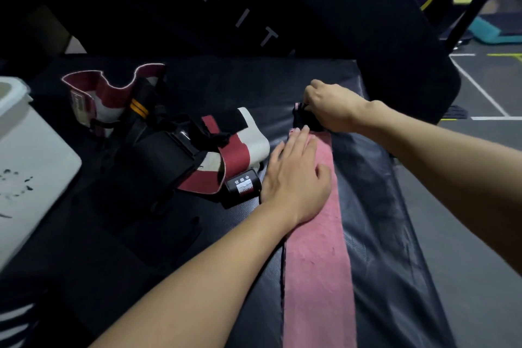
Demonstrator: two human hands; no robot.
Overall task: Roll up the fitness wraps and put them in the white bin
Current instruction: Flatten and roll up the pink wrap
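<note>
Fitness wraps number at least four. Nearest, one long pink fabric wrap [319, 277] lies flat on the black padded bench [375, 206], running from 6 o'clock up toward the centre. The left hand [296, 178] rests on it palm down, fingers straight and together, pressing the strip against the pad. Just beyond those fingertips, toward 1 o'clock, the right hand [330, 107] has its fingers curled around the wrap's dark far end [303, 118], where a small roll sits; how tight the roll is cannot be told.

Beside the left hand, toward 9 o'clock, lies one small black rolled tab with a white label [244, 185]; it touches a maroon-and-white fabric wrap [237, 155] that bends loosely across the pad. Next to that, further toward 9 o'clock, sits a heap of black straps and a black wrap [163, 147], one of them with two orange stripes; the count within the heap cannot be told. At 10 o'clock a second maroon-and-white wrap [104, 93] stands curled on its edge.

One white plastic bin [31, 167] stands at the 9 o'clock edge, well apart from both hands. Behind the bench, at 12 o'clock, rises one black upright pad with pale letters [240, 17].
</note>
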